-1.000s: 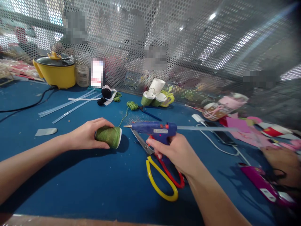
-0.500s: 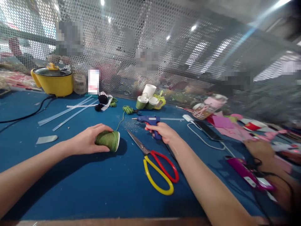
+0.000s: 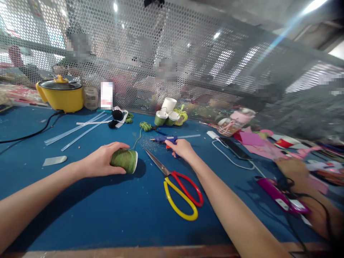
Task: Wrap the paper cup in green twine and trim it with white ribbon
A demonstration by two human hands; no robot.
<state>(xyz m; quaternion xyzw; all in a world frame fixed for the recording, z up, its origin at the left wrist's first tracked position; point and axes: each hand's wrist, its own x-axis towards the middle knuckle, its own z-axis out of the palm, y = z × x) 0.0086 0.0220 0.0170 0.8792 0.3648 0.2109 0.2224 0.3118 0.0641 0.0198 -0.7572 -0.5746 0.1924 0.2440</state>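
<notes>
On its side in my left hand (image 3: 103, 159) lies a roll wound with green yarn (image 3: 124, 161), its white end facing right. The fingers and thumb wrap round it. A strand runs from the roll to a small green yarn bundle (image 3: 145, 125) behind it. My right hand (image 3: 182, 148) is closed round a blue hot glue gun (image 3: 163, 139) whose nozzle points left; a clear glue stick (image 3: 190, 136) sticks out of its back. The hand covers most of the gun's handle. Between my arms rest large scissors (image 3: 172, 182) with one red and one yellow handle, blades nearly together.
A yellow electric pot (image 3: 63, 99), a jar (image 3: 91, 98) and clear glue sticks (image 3: 72, 129) are at the left. Green-wrapped white cups (image 3: 161, 117) stand by the perforated screen (image 3: 129, 61). To the right are a phone (image 3: 236, 148), a purple power strip (image 3: 279, 195) and another person's arm (image 3: 309, 186).
My right hand has shifted slightly left and rolled over the glue gun, so the handle that hung in view is now mostly hidden. My left hand keeps the yarn roll almost still.
</notes>
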